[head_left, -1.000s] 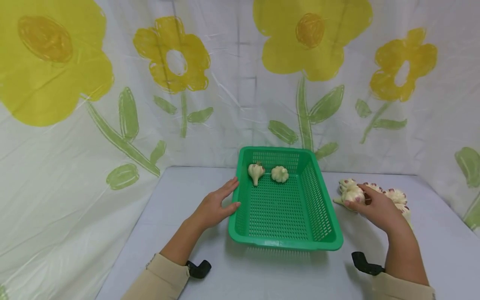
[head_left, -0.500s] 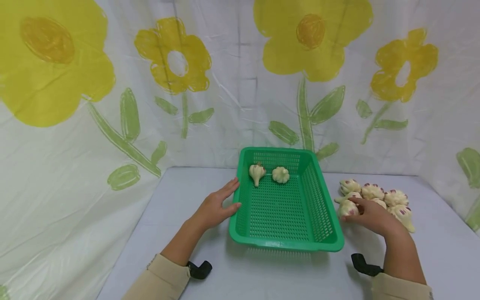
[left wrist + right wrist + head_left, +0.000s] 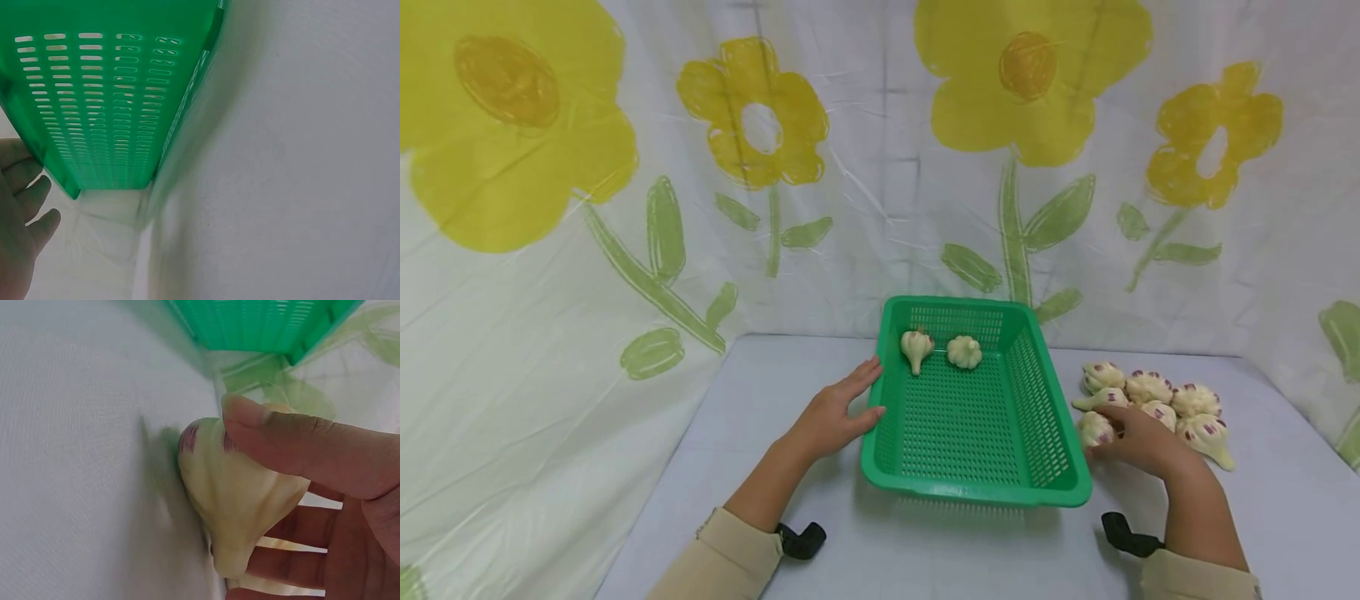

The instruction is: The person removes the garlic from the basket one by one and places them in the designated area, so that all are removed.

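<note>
A green plastic basket [image 3: 973, 494] stands mid-table, with two garlic bulbs [image 3: 964, 352] near its far end. My left hand [image 3: 831, 421] rests against the basket's left rim, fingers and thumb extended; the left wrist view shows its fingers beside the basket wall [image 3: 100, 144]. To the right of the basket, my right hand [image 3: 1142, 446] holds a garlic bulb [image 3: 1094, 430] between thumb and fingers. In the right wrist view, the thumb [image 3: 294, 440] lies over this bulb [image 3: 231, 494], its stem end pointing down in the picture. The fingers are partly hidden behind it.
Several more garlic bulbs [image 3: 1148, 387] lie in a cluster just beyond my right hand. A white cloth covers the table [image 3: 760, 383]. Behind it hangs a white sheet [image 3: 857, 250] printed with yellow flowers.
My right hand has drawn a garlic bulb from the cluster toward the near side, low over the table, uncovering the bulbs behind. The left hand and basket have stayed in place.
</note>
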Available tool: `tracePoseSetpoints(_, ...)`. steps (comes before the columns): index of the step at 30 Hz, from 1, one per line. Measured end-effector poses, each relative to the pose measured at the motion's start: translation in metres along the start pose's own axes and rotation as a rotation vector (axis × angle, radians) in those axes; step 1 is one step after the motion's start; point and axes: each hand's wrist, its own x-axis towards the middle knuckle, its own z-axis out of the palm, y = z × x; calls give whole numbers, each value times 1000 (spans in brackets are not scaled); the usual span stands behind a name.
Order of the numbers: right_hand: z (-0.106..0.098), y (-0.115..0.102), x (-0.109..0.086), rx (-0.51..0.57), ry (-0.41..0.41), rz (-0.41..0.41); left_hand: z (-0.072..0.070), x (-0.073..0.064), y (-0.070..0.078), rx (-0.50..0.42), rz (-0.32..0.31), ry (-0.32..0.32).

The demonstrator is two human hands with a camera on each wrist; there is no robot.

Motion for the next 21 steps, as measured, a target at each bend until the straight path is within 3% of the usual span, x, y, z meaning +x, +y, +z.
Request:
tracePoseSetpoints(9, -7, 0, -5, -9, 5, -19, 0, 0, 1, 5, 5, 8)
tracePoseSetpoints(15, -13, 0, -8, 35, -3, 10, 0, 0, 1, 3, 10, 10)
tracePoseSetpoints(21, -13, -1, -10, 31, 56, -11, 0, 0, 0, 8, -1, 7)
